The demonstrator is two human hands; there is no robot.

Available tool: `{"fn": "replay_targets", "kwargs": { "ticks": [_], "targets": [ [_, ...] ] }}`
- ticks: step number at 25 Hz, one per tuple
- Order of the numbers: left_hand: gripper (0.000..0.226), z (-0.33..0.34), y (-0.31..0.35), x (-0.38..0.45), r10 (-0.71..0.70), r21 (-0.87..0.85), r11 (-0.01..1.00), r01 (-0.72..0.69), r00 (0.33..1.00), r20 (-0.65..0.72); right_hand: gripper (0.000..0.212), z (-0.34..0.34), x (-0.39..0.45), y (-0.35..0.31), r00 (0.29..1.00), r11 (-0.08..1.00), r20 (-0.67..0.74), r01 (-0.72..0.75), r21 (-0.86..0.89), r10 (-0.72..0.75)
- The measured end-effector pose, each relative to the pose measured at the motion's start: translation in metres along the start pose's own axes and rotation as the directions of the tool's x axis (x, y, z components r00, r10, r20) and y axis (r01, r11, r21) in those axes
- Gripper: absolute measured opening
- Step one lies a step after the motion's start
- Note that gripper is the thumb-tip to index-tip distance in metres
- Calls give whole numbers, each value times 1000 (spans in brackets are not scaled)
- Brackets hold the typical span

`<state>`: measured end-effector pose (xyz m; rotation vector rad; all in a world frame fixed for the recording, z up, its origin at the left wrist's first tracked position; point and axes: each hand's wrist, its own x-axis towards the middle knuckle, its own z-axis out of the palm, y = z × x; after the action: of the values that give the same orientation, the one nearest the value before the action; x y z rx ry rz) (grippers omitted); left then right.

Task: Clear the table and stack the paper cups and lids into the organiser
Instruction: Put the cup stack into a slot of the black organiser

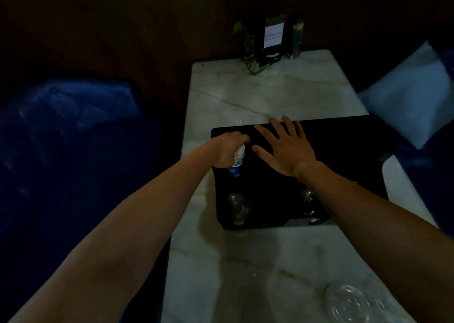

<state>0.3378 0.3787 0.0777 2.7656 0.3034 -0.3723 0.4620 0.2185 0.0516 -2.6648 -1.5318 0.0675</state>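
Note:
A black organiser [344, 150] stands on the marble table [258, 96] in dim light. My left hand [226, 150] is shut on a stack of white and blue paper cups [237, 161], held in the organiser's far left slot. My right hand [285, 145] lies flat and open on top of the organiser, fingers spread. Clear lids show in the near left slot [237, 208] and in the near right slot [309, 207], partly hidden by my right forearm. More clear lids [348, 303] lie on the table at the near right.
At the table's far end stand a small plant [248, 45], a menu card holder [274, 35] and a dark bottle [296, 37]. A blue seat [73, 131] is at the left, and a pale cushion [412, 101] is at the right.

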Motion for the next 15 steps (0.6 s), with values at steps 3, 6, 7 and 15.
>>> {"fn": "replay_targets", "kwargs": {
  "ticks": [3, 6, 7, 15],
  "targets": [
    [75, -2, 9, -22, -108, -39, 994, 104, 987, -123, 66, -8, -16, -8, 999, 999, -41, -17, 32, 18],
    [62, 12, 32, -65, -220, -211, 967, 142, 885, -411, 56, -9, -67, -23, 980, 979, -169, -74, 189, 106],
    [55, 24, 42, -81, -271, -281, 949, 146, 831, -486, 52, -6, -92, -28, 966, 961, -211, -92, 261, 150],
    [36, 191, 145, -202, -570, -727, 683, 68, 672, -472, 36, 63, -325, -30, 947, 865, 3, -295, 406, 321]
  ]
}}
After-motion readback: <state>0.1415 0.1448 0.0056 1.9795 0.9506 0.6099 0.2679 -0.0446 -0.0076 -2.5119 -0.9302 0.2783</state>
